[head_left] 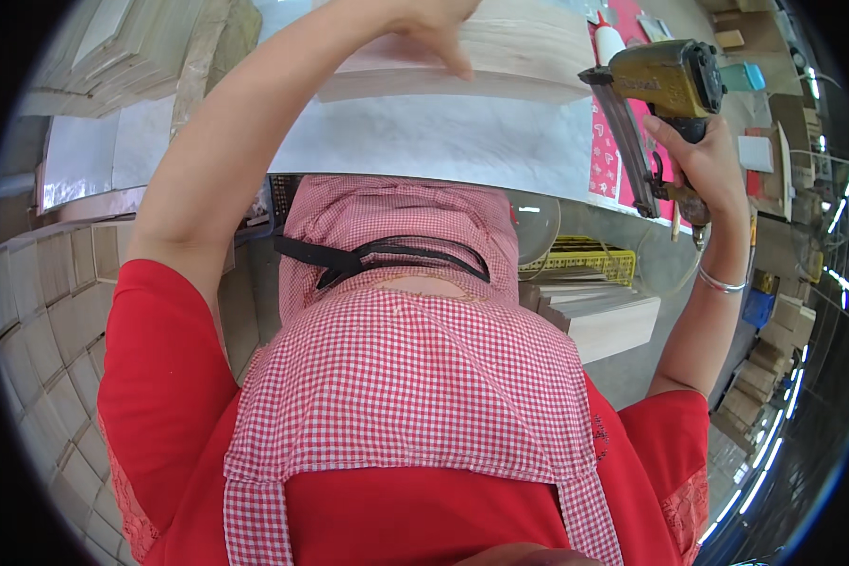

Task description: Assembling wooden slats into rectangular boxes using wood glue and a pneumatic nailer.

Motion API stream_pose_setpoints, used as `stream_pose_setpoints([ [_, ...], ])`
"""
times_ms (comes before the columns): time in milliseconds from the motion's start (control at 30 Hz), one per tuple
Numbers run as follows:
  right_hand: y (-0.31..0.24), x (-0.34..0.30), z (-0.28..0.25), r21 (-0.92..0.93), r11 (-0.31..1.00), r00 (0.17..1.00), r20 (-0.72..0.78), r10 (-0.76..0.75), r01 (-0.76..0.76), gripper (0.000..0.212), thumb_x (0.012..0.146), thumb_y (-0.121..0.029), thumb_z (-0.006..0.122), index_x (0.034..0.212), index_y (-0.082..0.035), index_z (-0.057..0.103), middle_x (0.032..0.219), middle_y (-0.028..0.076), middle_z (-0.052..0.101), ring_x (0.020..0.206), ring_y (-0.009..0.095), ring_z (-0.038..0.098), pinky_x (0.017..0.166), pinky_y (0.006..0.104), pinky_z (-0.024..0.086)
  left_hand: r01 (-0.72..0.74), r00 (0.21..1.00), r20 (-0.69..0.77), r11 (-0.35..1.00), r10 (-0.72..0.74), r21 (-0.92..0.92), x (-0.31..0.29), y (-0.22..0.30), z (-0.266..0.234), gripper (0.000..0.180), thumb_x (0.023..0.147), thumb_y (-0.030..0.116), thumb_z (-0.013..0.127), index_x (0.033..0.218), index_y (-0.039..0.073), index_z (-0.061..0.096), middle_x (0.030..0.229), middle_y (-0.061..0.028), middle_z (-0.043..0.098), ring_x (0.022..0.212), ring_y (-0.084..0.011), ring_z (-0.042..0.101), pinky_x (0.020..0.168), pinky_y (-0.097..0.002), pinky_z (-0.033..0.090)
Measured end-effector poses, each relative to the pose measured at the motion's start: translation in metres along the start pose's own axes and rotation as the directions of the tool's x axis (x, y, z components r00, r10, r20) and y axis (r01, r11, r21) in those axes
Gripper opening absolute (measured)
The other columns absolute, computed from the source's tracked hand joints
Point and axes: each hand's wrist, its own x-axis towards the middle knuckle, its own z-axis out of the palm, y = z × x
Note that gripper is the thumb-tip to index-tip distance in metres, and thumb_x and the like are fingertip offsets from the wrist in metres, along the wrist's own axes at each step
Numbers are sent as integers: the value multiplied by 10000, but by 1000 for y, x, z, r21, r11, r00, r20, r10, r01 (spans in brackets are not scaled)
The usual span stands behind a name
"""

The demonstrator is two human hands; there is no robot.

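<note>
My right hand (703,160) is wrapped round the handle of a pneumatic nail gun (665,80) with a gold-brown body and a dark magazine. The gun is held up over the right end of the table. At the far edge of the view, my left hand (439,33) reaches over a pale wooden board piece (528,42). Its thumb is spread and points down toward the wood; the other fingers are partly cut off by the frame. The wood lies on a white marbled tabletop (424,141).
A white glue bottle with a red tip (609,40) stands behind the gun, on a pink patterned sheet (602,174). Thin boards (132,47) are stacked at far left, wooden boxes (52,292) below them. Beneath the table are a yellow crate (585,257) and more boards (604,321).
</note>
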Motion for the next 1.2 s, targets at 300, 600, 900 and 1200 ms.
stream_pose_setpoints([
  [300,-47,-2,39,93,989,986,108,-127,118,346,849,-293,808,961,12,685,570,-11,531,395,84,457,374,265,368,29,998,-62,999,-30,-18,-17,-1,6,556,629,303,873,923,42,480,750,-170,606,716,-281,643,623,-388,501],
  [600,-62,1,51,56,996,988,131,-81,74,319,865,-282,804,966,-6,680,588,-30,552,425,52,453,404,233,357,48,998,39,989,-43,-139,0,-15,22,492,673,149,885,1035,-111,676,868,-216,724,758,-299,725,638,-369,571],
  [900,-67,1,55,54,994,987,120,-105,99,375,858,-287,800,1054,-2,656,573,-10,546,397,81,469,383,265,378,-22,999,-41,987,16,-157,7,-20,28,474,665,129,894,1028,-102,696,865,-218,729,750,-294,724,647,-366,568],
  [1200,-69,-3,60,98,993,987,138,-76,63,320,870,-262,782,973,22,675,533,-17,520,402,76,466,389,263,385,-50,996,-84,971,31,-235,9,-22,35,582,635,113,913,1113,-96,657,962,-226,725,867,-319,724,754,-377,572],
])
